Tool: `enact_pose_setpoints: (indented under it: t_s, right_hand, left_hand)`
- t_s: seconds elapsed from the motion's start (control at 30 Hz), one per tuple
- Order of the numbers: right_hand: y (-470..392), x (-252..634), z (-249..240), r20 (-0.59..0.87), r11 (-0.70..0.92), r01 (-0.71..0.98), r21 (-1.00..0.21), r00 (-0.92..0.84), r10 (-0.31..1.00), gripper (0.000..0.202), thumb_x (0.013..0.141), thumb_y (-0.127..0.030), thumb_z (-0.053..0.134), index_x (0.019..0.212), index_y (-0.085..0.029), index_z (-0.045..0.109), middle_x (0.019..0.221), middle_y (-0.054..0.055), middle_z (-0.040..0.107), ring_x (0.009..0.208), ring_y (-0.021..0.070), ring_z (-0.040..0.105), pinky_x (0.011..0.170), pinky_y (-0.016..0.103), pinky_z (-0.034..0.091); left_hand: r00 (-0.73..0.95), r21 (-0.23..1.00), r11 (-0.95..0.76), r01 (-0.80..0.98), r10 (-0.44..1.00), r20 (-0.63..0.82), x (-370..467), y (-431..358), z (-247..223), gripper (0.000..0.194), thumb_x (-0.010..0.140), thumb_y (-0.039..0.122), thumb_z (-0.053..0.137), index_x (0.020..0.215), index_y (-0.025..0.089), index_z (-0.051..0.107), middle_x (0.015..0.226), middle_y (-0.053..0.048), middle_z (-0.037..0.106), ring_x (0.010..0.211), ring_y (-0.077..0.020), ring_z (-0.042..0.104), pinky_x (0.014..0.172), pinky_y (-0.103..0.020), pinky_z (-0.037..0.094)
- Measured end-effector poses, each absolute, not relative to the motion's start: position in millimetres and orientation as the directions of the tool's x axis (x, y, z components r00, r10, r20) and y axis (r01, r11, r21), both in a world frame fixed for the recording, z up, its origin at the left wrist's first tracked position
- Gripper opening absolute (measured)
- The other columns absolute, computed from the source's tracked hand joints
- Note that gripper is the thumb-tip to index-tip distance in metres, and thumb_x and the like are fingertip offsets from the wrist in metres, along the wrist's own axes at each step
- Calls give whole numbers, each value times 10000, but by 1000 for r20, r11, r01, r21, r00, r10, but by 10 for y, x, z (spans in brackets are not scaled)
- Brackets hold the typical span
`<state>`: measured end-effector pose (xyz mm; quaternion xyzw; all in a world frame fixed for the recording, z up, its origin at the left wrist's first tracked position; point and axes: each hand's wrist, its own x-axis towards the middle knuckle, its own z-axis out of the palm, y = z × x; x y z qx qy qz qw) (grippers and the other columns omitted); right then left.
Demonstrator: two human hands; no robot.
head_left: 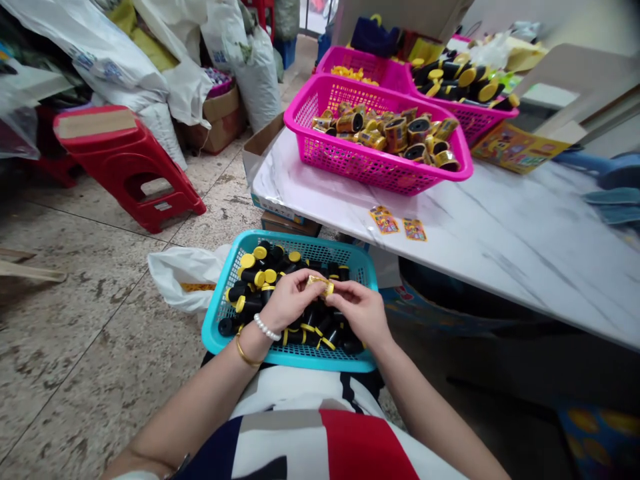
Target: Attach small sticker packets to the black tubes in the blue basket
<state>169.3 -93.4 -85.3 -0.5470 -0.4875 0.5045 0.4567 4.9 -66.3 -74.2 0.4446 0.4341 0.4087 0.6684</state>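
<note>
Both hands meet over a blue basket on my lap, which holds many black containers with yellow lids. My left hand, with a pearl bracelet and a gold bangle at the wrist, pinches the left side of a small golden wrapped piece. The fingers of my right hand close on its right side. My fingers partly cover the piece, so its full shape is hidden.
On the marble-patterned table stands a pink basket of gold-wrapped containers, with two small colourful labels nearer its edge. More pink baskets stand behind. A red stool and white sacks are at the left.
</note>
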Motion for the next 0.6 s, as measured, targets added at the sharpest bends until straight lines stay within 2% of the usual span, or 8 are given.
enact_pose_setpoints:
  t_s: [0.1,0.17,0.27,0.37,0.47,0.53,0.6]
  right_hand:
    - [-867,1650,-858,-297,-302,-131,-944,-51,953,240,696,-341,771,849,-165,717,725,29,722,622,155,668,676,340,581]
    - [-841,1639,-836,-306,-313,-193,-930,-62,950,251,689,-345,777,849,-163,708,747,24,726,633,144,667,668,312,573]
    - [-842,1677,-775,-281,-286,-142,-948,-55,958,263,703,-340,768,888,-163,708,792,32,725,638,128,652,667,288,558]
    - [-865,1759,-725,-229,-236,-79,-968,-90,969,327,716,-329,757,1004,-185,699,912,48,717,690,136,651,696,303,556]
    - [-872,1818,-712,-161,-172,-67,-983,-146,976,415,728,-296,749,1130,-242,664,1082,55,672,734,138,648,724,317,558]
    - [-863,1825,-724,-124,-135,-56,-989,-178,976,375,743,-281,737,1113,-259,680,1115,53,645,723,133,641,731,325,564]
    - [-849,1814,-744,-93,-108,-68,-992,-201,975,255,751,-281,729,1004,-252,725,1091,52,633,758,152,643,712,328,577]
  left_hand:
    - [285,984,158,-87,950,-128,28,-657,-713,262,740,342,717,905,138,711,854,-62,669,750,-138,578,684,-229,446]
    - [309,979,175,-104,941,-135,17,-667,-712,336,764,348,696,1032,146,681,868,-59,665,749,-138,583,678,-233,456]
    - [330,952,264,-157,922,-201,9,-679,-753,450,781,384,678,1156,148,604,749,-23,629,640,-116,562,575,-215,443]
    - [327,927,331,-175,908,-262,16,-665,-817,363,791,438,653,963,119,633,618,3,581,522,-81,507,492,-187,403]
    - [364,891,405,-204,876,-315,37,-645,-854,361,797,486,627,808,125,606,556,21,546,439,-54,462,412,-158,339]
    - [406,868,447,-214,849,-337,55,-644,-856,373,799,503,614,807,131,598,581,15,565,410,-43,452,368,-144,293]
    - [466,833,501,-235,810,-356,68,-652,-849,378,805,511,603,824,134,594,620,1,592,389,-30,435,342,-132,258]
